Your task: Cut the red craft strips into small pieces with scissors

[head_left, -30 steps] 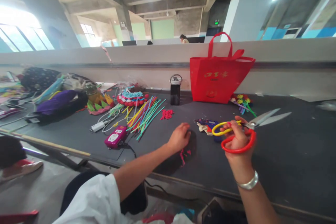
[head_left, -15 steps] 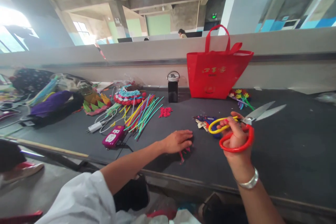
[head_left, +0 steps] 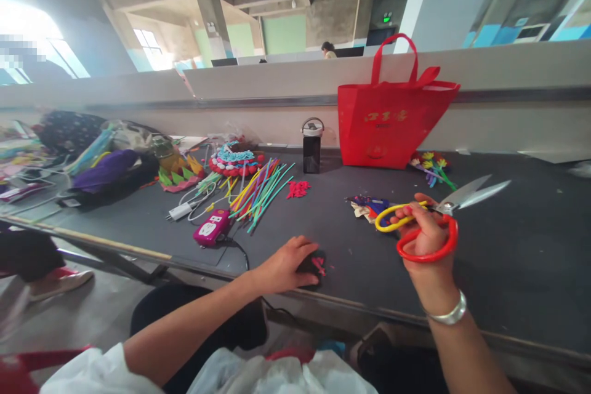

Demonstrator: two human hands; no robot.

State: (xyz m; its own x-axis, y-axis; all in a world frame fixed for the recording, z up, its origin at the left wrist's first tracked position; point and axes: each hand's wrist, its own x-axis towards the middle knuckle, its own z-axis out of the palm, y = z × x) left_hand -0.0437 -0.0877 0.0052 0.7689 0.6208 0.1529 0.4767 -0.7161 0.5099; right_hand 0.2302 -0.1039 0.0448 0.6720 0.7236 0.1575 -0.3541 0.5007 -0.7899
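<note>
My right hand (head_left: 425,234) is raised over the dark table (head_left: 508,271) with its fingers through the red and yellow loops of a pair of scissors (head_left: 443,212); the blades point right and stand apart. My left hand (head_left: 289,265) rests near the table's front edge, fingers curled over small pink-red scraps (head_left: 318,265). A little blue and white piece (head_left: 367,206) lies just left of the scissors.
A red tote bag (head_left: 392,120) and a black bottle (head_left: 311,148) stand at the back. Coloured sticks (head_left: 261,188), red bits (head_left: 298,189), a pink device (head_left: 212,228) with cables, craft flowers (head_left: 431,166) and bags (head_left: 106,172) lie to the left and behind. A person (head_left: 329,49) stands far off.
My left hand has slid back toward the table's front edge, dragging the pink-red scraps with it. The scissors stay held up in my right hand, blades still apart.
</note>
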